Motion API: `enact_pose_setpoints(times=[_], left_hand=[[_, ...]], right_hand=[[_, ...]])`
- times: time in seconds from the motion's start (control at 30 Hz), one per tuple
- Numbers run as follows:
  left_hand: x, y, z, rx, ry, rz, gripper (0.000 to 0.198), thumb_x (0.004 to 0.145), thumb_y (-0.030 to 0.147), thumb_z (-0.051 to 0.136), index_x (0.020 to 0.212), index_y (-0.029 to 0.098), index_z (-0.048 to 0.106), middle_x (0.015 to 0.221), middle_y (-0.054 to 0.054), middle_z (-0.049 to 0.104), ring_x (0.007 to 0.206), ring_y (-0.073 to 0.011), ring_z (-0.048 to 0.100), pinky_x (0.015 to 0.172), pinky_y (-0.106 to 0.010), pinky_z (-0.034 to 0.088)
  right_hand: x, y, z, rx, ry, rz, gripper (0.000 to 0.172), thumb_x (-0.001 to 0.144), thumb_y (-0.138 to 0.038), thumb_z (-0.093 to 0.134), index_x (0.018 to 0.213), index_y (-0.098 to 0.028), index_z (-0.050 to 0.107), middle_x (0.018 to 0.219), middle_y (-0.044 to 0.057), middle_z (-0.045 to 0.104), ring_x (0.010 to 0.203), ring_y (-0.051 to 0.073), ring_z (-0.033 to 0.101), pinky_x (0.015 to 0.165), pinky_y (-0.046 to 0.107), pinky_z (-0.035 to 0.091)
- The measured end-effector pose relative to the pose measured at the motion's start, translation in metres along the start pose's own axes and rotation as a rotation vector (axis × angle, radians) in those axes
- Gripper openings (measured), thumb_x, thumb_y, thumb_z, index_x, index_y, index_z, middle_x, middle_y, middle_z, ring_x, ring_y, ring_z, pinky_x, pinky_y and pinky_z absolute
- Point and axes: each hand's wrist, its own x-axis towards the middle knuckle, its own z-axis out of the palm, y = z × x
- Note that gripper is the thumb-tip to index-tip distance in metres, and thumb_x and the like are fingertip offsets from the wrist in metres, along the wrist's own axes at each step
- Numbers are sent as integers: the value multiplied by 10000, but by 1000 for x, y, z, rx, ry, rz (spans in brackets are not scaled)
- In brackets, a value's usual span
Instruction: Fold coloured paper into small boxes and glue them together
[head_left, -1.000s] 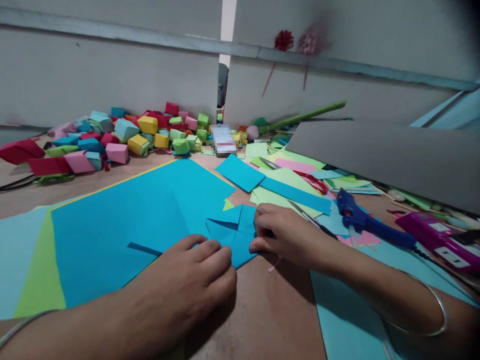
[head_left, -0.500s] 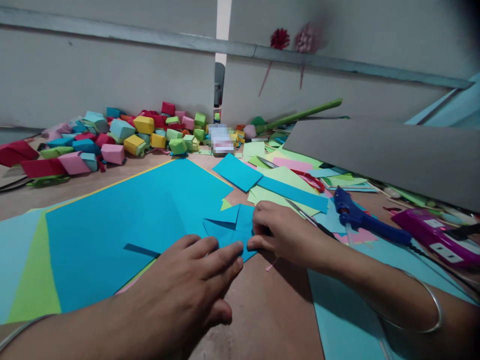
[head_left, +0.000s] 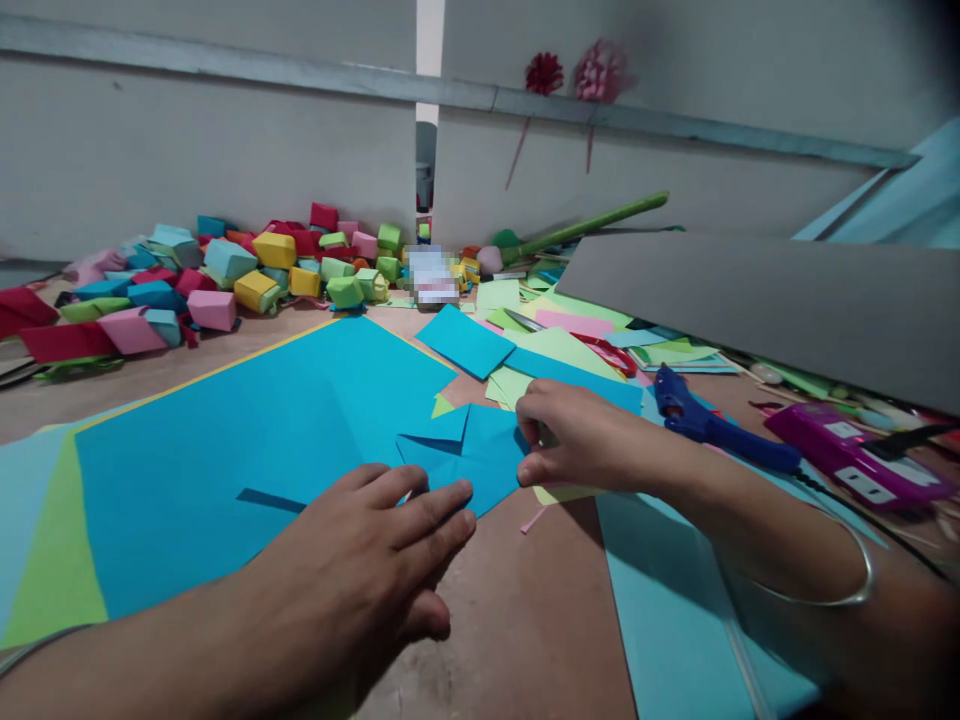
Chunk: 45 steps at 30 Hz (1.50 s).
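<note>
A small piece of blue paper (head_left: 489,462) with a raised, creased flap lies on the table in front of me, by the edge of a large blue sheet (head_left: 225,470). My left hand (head_left: 390,560) rests palm down with its fingers stretched out, fingertips at the small piece's lower left edge. At the right corner of that piece, my right hand (head_left: 577,435) is curled, thumb and fingers pinched on the paper. Part of the corner is hidden behind the fingers. A flat blue square (head_left: 465,342) and a blue strip (head_left: 577,377) lie just beyond.
Colourful paper blocks (head_left: 255,262) are heaped at the back left. To the right are a blue glue gun (head_left: 705,420), a purple power strip (head_left: 847,455) and a leaning grey board (head_left: 750,310). Red-handled scissors (head_left: 607,352) lie among paper scraps. Light blue sheets (head_left: 667,600) cover the front right.
My right hand has shifted a little right along the small blue paper, now covering the dark-handled scissors behind it. My left hand stays nearly in place. The whole view has moved slightly.
</note>
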Motion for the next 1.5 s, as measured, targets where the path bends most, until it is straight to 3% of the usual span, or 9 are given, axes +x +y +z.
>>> enact_pose_setpoints(times=[0.27, 0.4, 0.57, 0.77, 0.87, 1.03, 1.17, 1.3, 1.5], left_hand=[[-4, 2, -2, 46, 148, 93, 400, 961, 391, 489, 1310, 214, 575, 1433, -52, 535, 1248, -307, 539, 950, -446, 477], [-7, 6, -4, 4, 203, 64, 322, 970, 208, 423, 1232, 155, 602, 1366, -107, 589, 1224, -275, 556, 972, -427, 481], [-5, -1, -1, 65, 213, -9, 334, 938, 162, 441, 1240, 164, 584, 1252, -115, 648, 1234, -314, 530, 1003, -511, 435], [-7, -3, -3, 210, 237, -137, 322, 883, 131, 449, 1131, 105, 653, 1304, -179, 591, 1206, -397, 505, 907, -549, 457], [-8, 4, -11, 121, 202, -131, 330, 891, 148, 429, 1146, 100, 632, 1179, -170, 640, 1075, -350, 567, 833, -497, 498], [-8, 12, -12, -73, 206, -8, 269, 959, 179, 402, 1131, 167, 609, 1081, -97, 659, 1012, -237, 586, 872, -385, 496], [-6, 13, 0, -182, 184, -71, 205, 952, 206, 446, 1063, 175, 616, 973, -77, 658, 970, -223, 595, 863, -372, 499], [-6, 14, 4, -191, 197, -98, 190, 949, 196, 438, 980, 173, 624, 952, -79, 654, 959, -222, 595, 868, -381, 498], [-9, 16, -3, -194, 211, -123, 218, 953, 191, 414, 959, 157, 629, 939, -92, 649, 916, -220, 598, 812, -366, 516]], right_hand=[[-1, 6, 3, -30, 112, -196, 551, 668, -323, 801, 1169, -220, 598, 1186, 100, 544, 1057, 278, 500, 775, 334, 418], [-3, 6, 0, 12, 63, -329, 531, 809, -321, 709, 1318, -303, 558, 1106, 78, 581, 975, 236, 537, 769, 323, 417], [-12, -3, -10, 134, 42, -445, 348, 967, -231, 428, 1260, -212, 614, 1010, 83, 614, 901, 193, 570, 756, 308, 440], [-15, -4, -7, -24, 164, -618, 426, 821, -14, 415, 1146, -190, 626, 1048, 81, 643, 951, 179, 574, 759, 281, 434], [-16, -10, -1, -343, 367, -717, 245, 874, -78, 461, 819, -189, 673, 753, 57, 588, 717, 181, 485, 630, 321, 328], [-25, -25, 0, -494, 480, -818, 334, 940, -128, 476, 653, -197, 632, 630, 24, 491, 639, 162, 358, 602, 342, 232], [-20, -19, -2, -379, 394, -814, 296, 927, -104, 485, 703, -189, 659, 779, 49, 580, 736, 170, 436, 663, 333, 310], [-8, -6, -1, -83, 267, -818, 163, 884, -206, 621, 727, -181, 660, 1109, 96, 589, 1049, 230, 500, 871, 371, 388], [0, -6, 12, 153, 127, -480, 289, 871, -375, 654, 679, -165, 606, 1102, 106, 563, 1036, 225, 528, 852, 362, 435]])
